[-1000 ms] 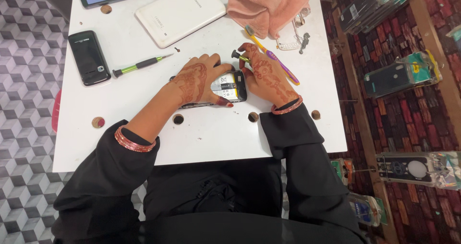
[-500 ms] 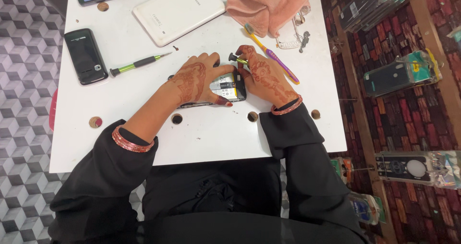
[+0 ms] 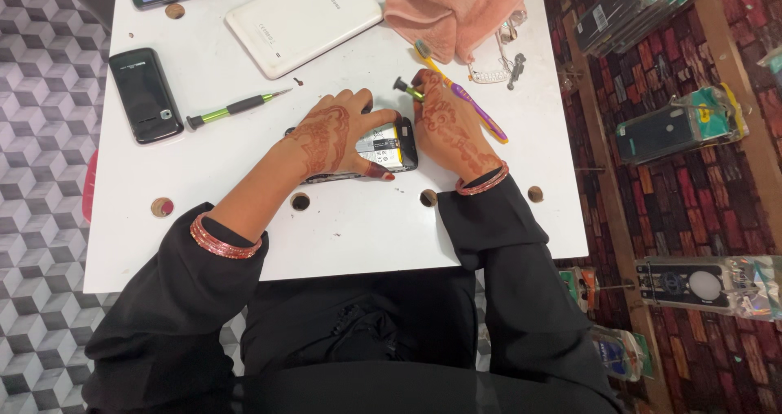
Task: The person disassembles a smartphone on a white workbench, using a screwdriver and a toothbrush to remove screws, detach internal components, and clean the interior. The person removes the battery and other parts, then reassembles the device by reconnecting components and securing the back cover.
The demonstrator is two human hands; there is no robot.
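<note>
Both hands meet over an opened phone (image 3: 389,148) on the white table (image 3: 358,227): left hand (image 3: 330,137) lies flat, fingers spread, pinning it; right hand (image 3: 444,121) curls around a small screwdriver (image 3: 407,88) just above it.

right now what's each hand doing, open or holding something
Left hand: open, lying flat on the opened phone, pinning it to the table.
Right hand: closed on a small green-and-black screwdriver, tip at the phone.
</note>
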